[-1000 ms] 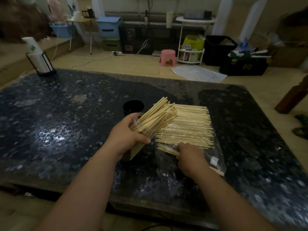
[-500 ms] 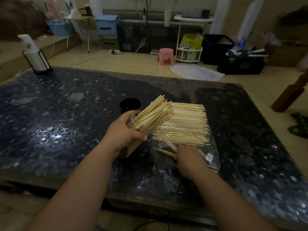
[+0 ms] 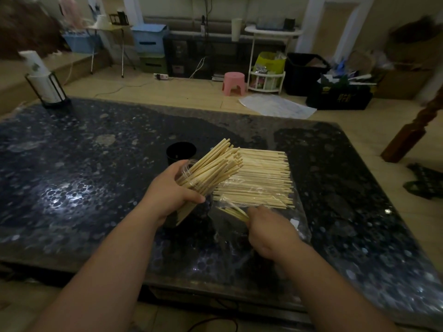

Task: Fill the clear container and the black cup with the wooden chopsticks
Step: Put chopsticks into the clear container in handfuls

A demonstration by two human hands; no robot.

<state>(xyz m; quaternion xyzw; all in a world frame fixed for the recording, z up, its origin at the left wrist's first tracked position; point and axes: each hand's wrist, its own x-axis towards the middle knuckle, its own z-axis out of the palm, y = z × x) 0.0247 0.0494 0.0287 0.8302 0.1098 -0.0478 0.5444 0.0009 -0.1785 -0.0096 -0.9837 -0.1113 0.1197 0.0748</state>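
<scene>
A: We logged the left hand (image 3: 172, 190) first. It was wrapped round the clear container (image 3: 186, 167), thumb across the near side and the fingers curled behind. The container leaned, mouth up and to the right. We could not tell whether its base touched the table (image 3: 72, 164).

B: Agreed. A bundle of chopsticks (image 3: 215, 164) stood in it. Their tips fanned past the rim and over the left end of the loose pile (image 3: 263, 178).

A: And the black cup (image 3: 181, 152)?

B: We saw it upright on the table, just behind the container and on the far side of the left hand. Its inside was too dark for us to read.

A: The right hand (image 3: 271, 228) showed us its back. Its fingers were curled and gripped a few chopsticks (image 3: 233, 213) by their near ends, though the fingertips were hidden. Those sticks slanted up and left, toward the container, at the near edge of the pile.

B: We noted the pile lay flat, sticks running left to right, on a clear plastic bag (image 3: 299, 226). The bag was just right of the container and reached under the right hand.

A: Also noted were a paper roll (image 3: 45, 85) in a black stand at the far left corner and a pink stool (image 3: 233, 82) on the floor beyond the table.
</scene>
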